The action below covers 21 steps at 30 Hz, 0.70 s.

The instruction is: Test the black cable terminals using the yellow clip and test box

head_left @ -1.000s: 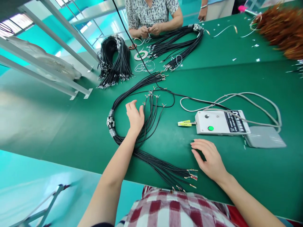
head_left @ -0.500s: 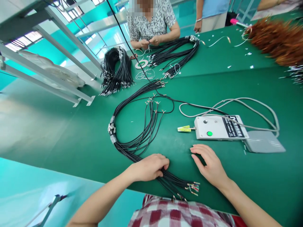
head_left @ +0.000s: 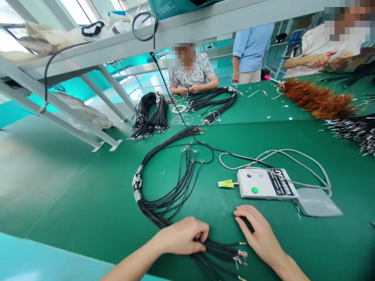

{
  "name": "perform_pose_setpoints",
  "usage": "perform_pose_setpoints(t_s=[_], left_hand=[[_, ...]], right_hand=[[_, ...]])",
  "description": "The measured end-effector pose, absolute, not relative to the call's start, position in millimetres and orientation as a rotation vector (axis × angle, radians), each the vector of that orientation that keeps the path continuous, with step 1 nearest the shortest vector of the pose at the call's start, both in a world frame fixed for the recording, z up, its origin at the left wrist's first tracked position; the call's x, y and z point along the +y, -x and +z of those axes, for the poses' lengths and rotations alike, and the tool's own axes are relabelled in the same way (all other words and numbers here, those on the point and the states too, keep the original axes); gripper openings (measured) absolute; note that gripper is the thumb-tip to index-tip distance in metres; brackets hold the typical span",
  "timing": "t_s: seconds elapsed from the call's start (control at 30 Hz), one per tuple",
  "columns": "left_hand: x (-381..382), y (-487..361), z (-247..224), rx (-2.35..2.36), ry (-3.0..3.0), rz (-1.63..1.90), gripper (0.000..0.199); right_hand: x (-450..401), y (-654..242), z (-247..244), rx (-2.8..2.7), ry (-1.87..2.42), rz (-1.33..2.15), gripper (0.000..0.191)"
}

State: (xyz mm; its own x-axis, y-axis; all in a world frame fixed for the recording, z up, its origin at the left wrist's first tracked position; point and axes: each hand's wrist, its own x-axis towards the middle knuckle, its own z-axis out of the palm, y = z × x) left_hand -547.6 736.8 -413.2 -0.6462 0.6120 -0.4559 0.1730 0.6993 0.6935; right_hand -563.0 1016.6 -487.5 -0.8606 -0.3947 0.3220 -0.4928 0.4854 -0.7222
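Note:
My left hand [head_left: 186, 235] has its fingers wrapped round some black cables near their lower ends. Stripped, coloured wire ends [head_left: 240, 255] stick out to its right. The black cable bundle [head_left: 152, 214] curves up and left from it, bound by clear tape with white connectors [head_left: 137, 181]. To the right, my right hand [head_left: 258, 230] rests by the table, thumb and fingers apart, holding nothing. Above it is a white box [head_left: 265, 183] with a green button and a yellow-tagged tip [head_left: 227, 183].
A grey pedal [head_left: 319, 202] and looped grey cable lie at the right. More cable bundles [head_left: 150, 113] lie farther back, near a seated person [head_left: 193, 74]. Brown feathery material [head_left: 319, 97] is at the back right. A metal shelf frame [head_left: 73, 111] stands at the left.
The view has tilted up, so the table and hands appear lower and more of the shelf and people shows. My left hand remains on the cables; its wire ends have shifted slightly.

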Motion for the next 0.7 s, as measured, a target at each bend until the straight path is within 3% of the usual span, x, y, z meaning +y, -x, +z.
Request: perform_pose_setpoints(t_s=[0.13,0.33,0.47,0.6,0.7], left_hand=[[740.7,542.5,-399.9,2.151,-0.541,0.862,0.025],[753.1,534.8,-376.3,2.186,-0.471,0.783,0.009],[767.9,530.7,-372.2,2.079,-0.477,0.802,0.019],[780.5,535.3,-369.5,2.114,-0.433,0.993,0.010],[786.5,544.7,-369.8,2.213,-0.357,1.085,0.016]], right_hand=[[1015.5,562.7,-482.5,-2.657,-0.730,1.448,0.011],[1009.8,555.5,-456.9,-2.808,-0.541,1.730,0.023],[1001.7,544.8,-439.2,-2.952,-0.788,1.884,0.029],[998.5,539.3,-431.5,-3.078,-1.032,1.768,0.031],[1001.3,539.2,-426.2,-3.111,-1.236,1.792,0.031]])
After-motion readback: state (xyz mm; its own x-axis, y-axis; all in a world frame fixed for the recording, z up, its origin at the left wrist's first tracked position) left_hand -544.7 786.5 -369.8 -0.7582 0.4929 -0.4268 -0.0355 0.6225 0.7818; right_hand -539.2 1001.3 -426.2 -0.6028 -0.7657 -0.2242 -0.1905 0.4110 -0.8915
